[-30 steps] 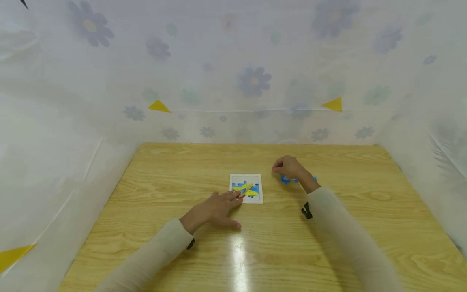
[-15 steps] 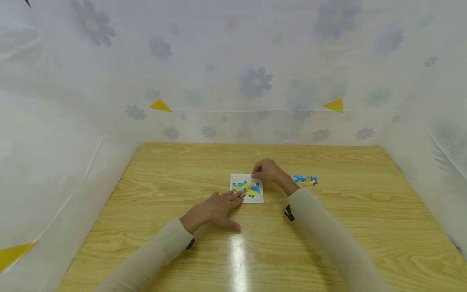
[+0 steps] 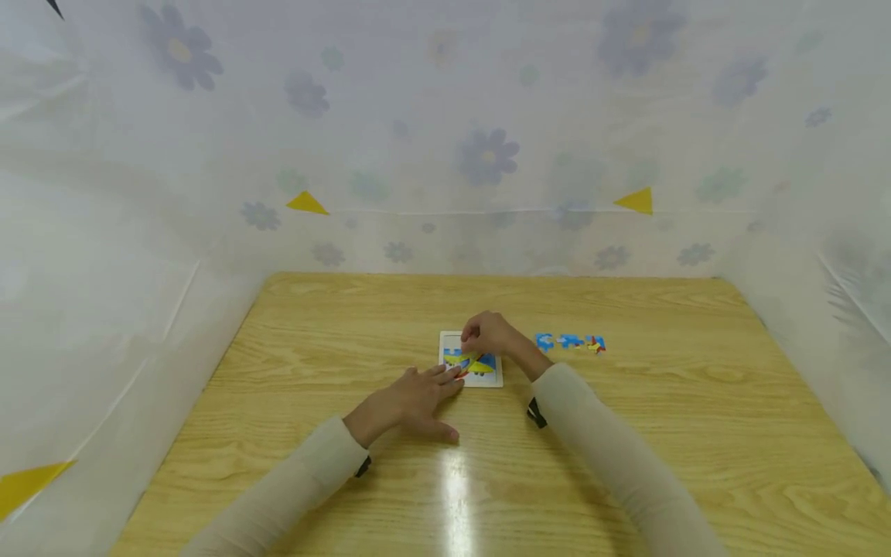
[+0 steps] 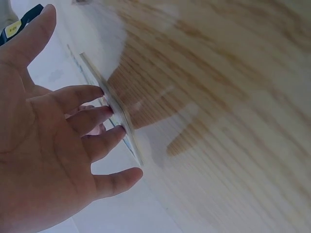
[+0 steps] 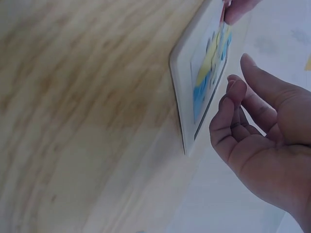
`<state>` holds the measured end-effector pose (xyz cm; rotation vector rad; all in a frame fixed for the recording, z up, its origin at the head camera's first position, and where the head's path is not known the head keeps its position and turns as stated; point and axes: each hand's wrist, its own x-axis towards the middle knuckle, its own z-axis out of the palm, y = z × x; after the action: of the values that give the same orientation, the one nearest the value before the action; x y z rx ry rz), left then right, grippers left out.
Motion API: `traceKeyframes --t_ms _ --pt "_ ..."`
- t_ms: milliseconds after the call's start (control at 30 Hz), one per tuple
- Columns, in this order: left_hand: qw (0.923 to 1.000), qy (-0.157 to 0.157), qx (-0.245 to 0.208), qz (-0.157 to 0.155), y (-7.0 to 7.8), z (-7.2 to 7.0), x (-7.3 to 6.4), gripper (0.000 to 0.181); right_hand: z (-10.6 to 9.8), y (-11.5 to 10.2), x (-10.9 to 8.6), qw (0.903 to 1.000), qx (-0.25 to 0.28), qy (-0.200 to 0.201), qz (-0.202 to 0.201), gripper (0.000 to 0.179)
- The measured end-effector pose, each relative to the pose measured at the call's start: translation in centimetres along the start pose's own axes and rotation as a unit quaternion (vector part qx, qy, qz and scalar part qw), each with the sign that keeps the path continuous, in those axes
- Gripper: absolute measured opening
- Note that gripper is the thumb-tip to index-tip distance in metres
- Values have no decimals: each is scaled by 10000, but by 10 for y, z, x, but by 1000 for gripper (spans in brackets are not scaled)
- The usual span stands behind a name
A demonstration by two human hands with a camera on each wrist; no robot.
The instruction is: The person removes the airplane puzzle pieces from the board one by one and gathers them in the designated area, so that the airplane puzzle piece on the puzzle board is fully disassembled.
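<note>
A small square jigsaw puzzle with a white border and a yellow airplane picture lies on the table. My left hand rests with spread fingers on its lower left corner; the left wrist view has those fingertips at the board's edge. Over the puzzle's upper part is my right hand, its fingers bent in toward the thumb. In the right wrist view the right hand is beside the board, and whether a piece is between its fingertips is hidden. Part of the picture is covered by both hands.
To the puzzle's right lie loose jigsaw pieces: a blue piece, another blue piece and a red, yellow and blue piece. The wooden table meets flowered white sheeting at the back and sides.
My right hand has moved left from beside the loose pieces to above the puzzle's upper part, uncovering those pieces. The left hand has stayed on the puzzle's corner.
</note>
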<state>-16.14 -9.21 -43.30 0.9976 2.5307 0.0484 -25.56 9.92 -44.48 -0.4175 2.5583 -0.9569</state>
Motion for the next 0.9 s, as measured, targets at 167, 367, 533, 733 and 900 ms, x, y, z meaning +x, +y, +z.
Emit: traceKeyframes --t_ms 167,367,533,733,900 --pt "10000 -38 25 -32 1 -1 0 88 6 0 1 9998 151 -100 14 12" --pt "9999 -74 58 -48 1 -3 -1 88 10 -2 0 9997 109 -202 42 13" --pt "9999 -97 3 -31 1 -4 -1 87 11 -3 -1 9996 22 -275 61 18" --pt "9999 -124 -55 -27 0 -5 -1 88 12 -4 -1 9995 -128 -285 -59 19" --pt "9997 -138 -179 -19 -1 -5 -1 89 12 -4 0 9993 -269 -272 -9 19"
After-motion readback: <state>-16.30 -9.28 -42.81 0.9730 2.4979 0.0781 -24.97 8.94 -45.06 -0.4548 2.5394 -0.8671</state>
